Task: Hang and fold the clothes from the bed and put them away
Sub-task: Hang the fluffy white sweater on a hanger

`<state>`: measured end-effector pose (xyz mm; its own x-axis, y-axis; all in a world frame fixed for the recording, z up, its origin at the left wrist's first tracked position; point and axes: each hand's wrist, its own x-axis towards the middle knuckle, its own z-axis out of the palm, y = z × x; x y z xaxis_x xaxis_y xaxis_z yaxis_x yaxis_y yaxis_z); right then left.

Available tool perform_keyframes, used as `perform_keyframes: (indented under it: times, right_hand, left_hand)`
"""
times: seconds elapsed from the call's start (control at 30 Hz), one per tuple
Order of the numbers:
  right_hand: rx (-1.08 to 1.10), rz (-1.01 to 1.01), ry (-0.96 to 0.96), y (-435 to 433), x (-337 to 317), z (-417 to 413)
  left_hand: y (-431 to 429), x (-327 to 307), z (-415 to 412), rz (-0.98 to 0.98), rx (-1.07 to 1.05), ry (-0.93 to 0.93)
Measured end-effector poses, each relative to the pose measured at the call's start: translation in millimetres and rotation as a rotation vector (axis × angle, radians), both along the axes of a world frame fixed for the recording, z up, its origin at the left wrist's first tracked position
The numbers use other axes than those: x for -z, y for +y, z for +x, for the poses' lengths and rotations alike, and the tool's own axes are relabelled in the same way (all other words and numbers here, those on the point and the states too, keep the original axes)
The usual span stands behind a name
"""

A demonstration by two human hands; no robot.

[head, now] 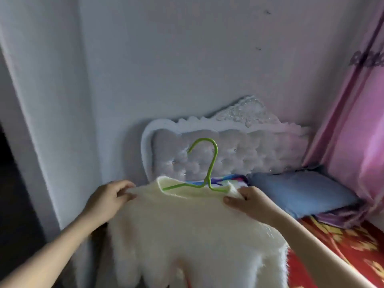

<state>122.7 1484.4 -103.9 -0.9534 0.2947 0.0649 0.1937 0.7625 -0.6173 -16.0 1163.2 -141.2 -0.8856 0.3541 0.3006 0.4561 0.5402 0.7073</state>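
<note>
Cream fuzzy sweater (195, 229) held up over the bed (342, 246) at 6 o'clock — left hand (108, 198) and right hand (249, 201) pinch its shoulders, likely seating them on the green hanger (209, 171) — hook at 12.

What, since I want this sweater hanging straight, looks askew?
The green hanger looks slightly askew: its neck leans toward the right hand and sits off centre in the cream sweater's neckline. Nothing looks damaged.
</note>
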Motion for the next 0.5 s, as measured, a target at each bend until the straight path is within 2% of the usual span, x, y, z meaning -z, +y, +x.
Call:
perform_keyframes:
  times: [0.13, 0.3, 0.5]
  right_hand:
    - [-0.258, 0.051, -0.010, -89, -3, -44]
    - [-0.450, -0.007, 0.078, -178, -29, -74]
    - [-0.502, -0.239, 0.208, -273, -48, -117]
  left_hand:
    - [-101, 5, 19, -0.021, -0.246, -0.034]
    - [-187, -12, 29, -0.010, -0.509, 0.149]
    - [-280, -34, 20, 0.291, -0.639, 0.204]
